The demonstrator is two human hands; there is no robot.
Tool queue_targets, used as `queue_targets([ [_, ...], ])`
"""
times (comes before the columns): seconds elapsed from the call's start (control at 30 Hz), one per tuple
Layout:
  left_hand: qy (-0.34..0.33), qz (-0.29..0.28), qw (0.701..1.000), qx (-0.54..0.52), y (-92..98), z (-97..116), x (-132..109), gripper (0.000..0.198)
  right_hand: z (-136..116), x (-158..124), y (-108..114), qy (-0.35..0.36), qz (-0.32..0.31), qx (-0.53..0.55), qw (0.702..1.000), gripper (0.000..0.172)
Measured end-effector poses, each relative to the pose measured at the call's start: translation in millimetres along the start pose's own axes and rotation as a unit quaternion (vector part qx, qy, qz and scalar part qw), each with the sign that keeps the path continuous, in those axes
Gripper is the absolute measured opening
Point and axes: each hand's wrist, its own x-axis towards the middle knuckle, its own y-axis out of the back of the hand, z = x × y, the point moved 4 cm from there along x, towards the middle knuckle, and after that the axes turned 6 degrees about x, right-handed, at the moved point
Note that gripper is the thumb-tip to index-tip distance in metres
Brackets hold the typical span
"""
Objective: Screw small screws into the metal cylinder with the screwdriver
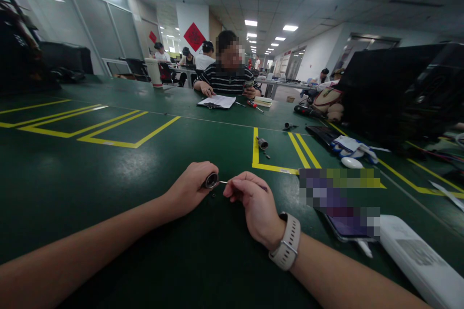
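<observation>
My left hand (192,188) is closed around a small dark metal cylinder (210,180), whose round hollow end faces me. In my right hand (250,198) a thin screwdriver-like tool (224,182) is pinched; its slim metal shaft points left and its tip meets the cylinder's rim. Whether the tip is inside the cylinder or only against its edge, I cannot tell. A tiny dark piece (213,195) lies on the green table (152,260) just below the cylinder. A pale watch strap circles my right wrist.
A similar metal cylinder (262,144) lies with small bits inside yellow tape; another (288,125) is farther back. To the right are a phone (344,222), a white power bank (416,256), a mouse (351,162) and gloves (353,147). A person opposite has a clipboard (221,101).
</observation>
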Motion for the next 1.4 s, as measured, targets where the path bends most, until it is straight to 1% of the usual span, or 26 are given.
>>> queue_targets([
  [0.13,0.002,0.004,1.0,-0.017,1.0,0.8,-0.9,0.008,-2.0,2.1,1.2,-0.013,0.009,0.041,0.999,0.011],
  [0.27,0.004,0.001,0.999,-0.035,0.1,0.4,-0.5,0.008,-3.5,2.9,1.0,-0.011,0.011,0.054,0.998,0.011],
  [0.37,0.02,0.004,0.999,-0.047,-0.9,-1.7,0.0,0.008,-2.5,2.9,1.1,-0.022,0.015,0.059,0.998,0.01],
  [0.57,0.038,0.005,0.999,-0.033,0.3,-2.0,1.2,0.005,-2.0,-0.2,1.2,0.005,0.021,0.029,0.999,0.01],
  [0.7,0.018,-0.005,1.0,-0.011,0.0,0.1,0.0,0.005,-1.2,-1.8,-0.8,-0.01,0.007,-0.004,1.0,0.01],
  [0.8,0.01,-0.007,1.0,-0.015,-0.5,0.7,-0.9,0.006,-2.5,-0.7,-0.5,-0.013,0.007,0.02,1.0,0.01],
  [0.9,0.018,-0.003,0.999,-0.028,0.0,0.0,-0.9,0.007,-3.4,0.6,0.4,-0.016,0.009,0.037,0.999,0.01],
  [1.23,0.033,-0.006,0.997,-0.068,-1.1,-2.4,0.1,0.007,-4.5,-1.0,-0.9,-0.01,0.009,0.035,0.999,0.011],
  [1.33,0.036,-0.001,0.998,-0.043,0.1,-1.8,0.8,0.005,-2.9,-2.6,-0.8,0.008,0.014,0.014,1.0,0.011],
  [1.4,0.018,-0.003,1.0,-0.019,1.0,0.2,1.0,0.004,-1.3,-3.0,-1.1,0.011,0.012,-0.004,1.0,0.011],
])
